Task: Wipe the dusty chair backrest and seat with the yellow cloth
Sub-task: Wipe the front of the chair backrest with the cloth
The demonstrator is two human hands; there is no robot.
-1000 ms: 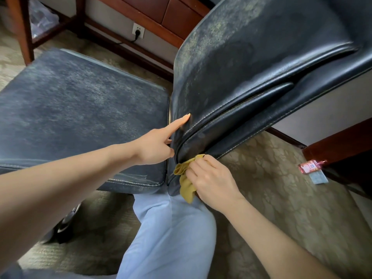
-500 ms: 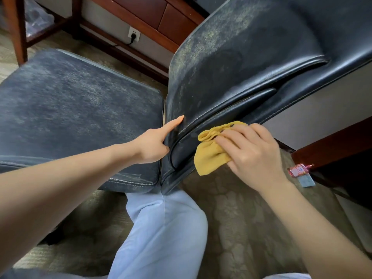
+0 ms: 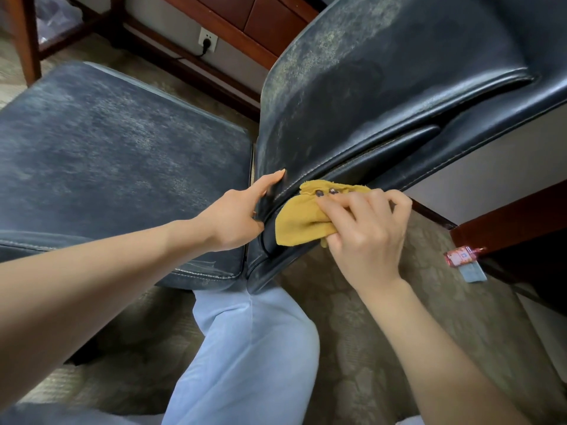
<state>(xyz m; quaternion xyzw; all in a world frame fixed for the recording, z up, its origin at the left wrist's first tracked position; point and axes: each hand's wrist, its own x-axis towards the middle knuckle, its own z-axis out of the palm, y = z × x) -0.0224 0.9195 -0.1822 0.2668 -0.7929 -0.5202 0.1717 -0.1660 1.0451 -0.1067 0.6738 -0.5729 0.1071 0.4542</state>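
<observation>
Across the left of the frame lies the dusty seat (image 3: 122, 167). At upper right the tilted backrest (image 3: 383, 96) rises, its stitched edge running from lower centre to upper right. At centre the left hand (image 3: 236, 216) pinches that edge, forefinger straight. The right hand (image 3: 365, 234), fingers curled, presses the yellow cloth (image 3: 300, 225) against it. Dusty leather lies up and right of the cloth, nearer the right hand.

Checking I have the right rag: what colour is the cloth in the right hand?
The cloth is plain mustard yellow; the head view shows it best.
</observation>
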